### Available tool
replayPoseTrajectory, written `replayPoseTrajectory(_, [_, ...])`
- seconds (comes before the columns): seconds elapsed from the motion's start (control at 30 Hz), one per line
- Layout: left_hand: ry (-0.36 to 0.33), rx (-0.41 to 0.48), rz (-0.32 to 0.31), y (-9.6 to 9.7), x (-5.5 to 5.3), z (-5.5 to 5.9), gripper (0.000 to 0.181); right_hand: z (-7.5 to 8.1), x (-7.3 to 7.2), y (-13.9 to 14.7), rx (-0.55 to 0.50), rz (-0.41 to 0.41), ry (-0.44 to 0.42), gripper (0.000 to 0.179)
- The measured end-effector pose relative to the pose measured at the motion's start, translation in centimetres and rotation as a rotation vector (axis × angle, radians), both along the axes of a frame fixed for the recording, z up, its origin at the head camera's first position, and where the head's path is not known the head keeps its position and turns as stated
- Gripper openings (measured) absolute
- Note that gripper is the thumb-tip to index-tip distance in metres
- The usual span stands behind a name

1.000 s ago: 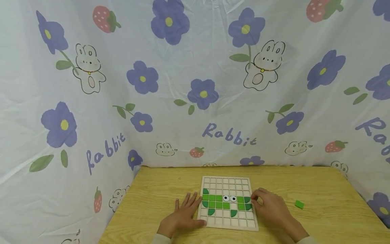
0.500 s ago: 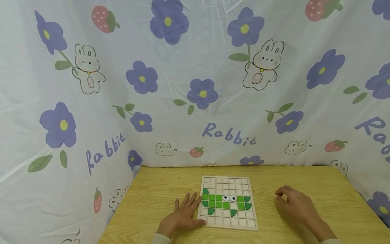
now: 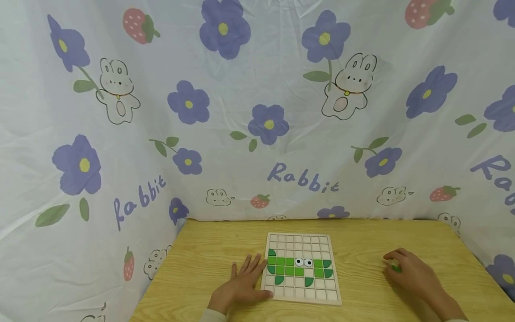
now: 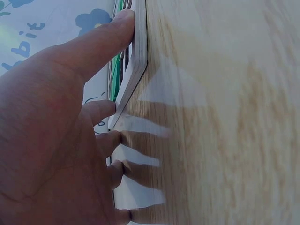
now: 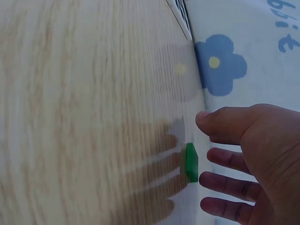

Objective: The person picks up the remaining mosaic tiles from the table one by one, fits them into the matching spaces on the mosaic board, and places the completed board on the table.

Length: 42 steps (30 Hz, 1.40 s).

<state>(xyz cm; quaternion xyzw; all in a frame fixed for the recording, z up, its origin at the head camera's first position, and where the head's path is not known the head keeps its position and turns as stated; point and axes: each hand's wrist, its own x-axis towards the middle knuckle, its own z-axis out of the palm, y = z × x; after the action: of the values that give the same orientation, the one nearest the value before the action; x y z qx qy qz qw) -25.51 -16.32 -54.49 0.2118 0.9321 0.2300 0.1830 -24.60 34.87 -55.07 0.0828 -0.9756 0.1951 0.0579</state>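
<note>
A pale wooden grid board (image 3: 298,293) lies on the table, with green square tiles (image 3: 289,271), dark green quarter-round tiles (image 3: 279,280) and two eye tiles (image 3: 299,262) in its cells. My left hand (image 3: 240,286) rests spread at the board's left edge; its thumb touches the lower left corner. Off to the right, my right hand (image 3: 414,275) is over a loose green square tile (image 5: 191,163), its fingers loosely bent and apart from the tile in the right wrist view. In the head view the hand partly hides this tile.
The wood-grain table (image 3: 217,241) reaches back to a white curtain (image 3: 225,170) printed with flowers, rabbits and strawberries. Another stretch of curtain closes off the left side. Bare tabletop lies between the board and my right hand.
My right hand has left the board's right edge and moved right, to above the loose green tile. The left hand and the board have stayed in place.
</note>
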Motion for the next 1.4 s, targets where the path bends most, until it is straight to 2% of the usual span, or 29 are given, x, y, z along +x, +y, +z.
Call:
replayPoseTrajectory(0.17, [-0.002,0.002,0.003,0.1,0.0,-0.2,0.096,-0.2,0.0,1.2,-0.015,0.020,-0.072,0.032])
replayPoseTrajectory(0.33, [0.006,-0.009,0.005,0.0,-0.2,-0.5,0.097,-0.4,-0.1,2.1,-0.027,0.030,-0.102,0.033])
replayPoseTrajectory(0.77, [0.003,0.004,0.009,0.0,0.0,-0.5,0.098,-1.0,0.4,2.4,-0.040,0.039,-0.032,0.012])
replayPoseTrajectory(1.2, [-0.002,0.009,0.016,-0.1,-0.2,-0.5,0.098,-1.0,0.8,1.9,-0.066,0.002,-0.012,0.011])
replayPoseTrajectory(1.4, [0.000,0.002,0.017,0.0,-0.1,-0.6,0.098,-1.2,1.0,1.4,-0.032,-0.030,0.025,0.011])
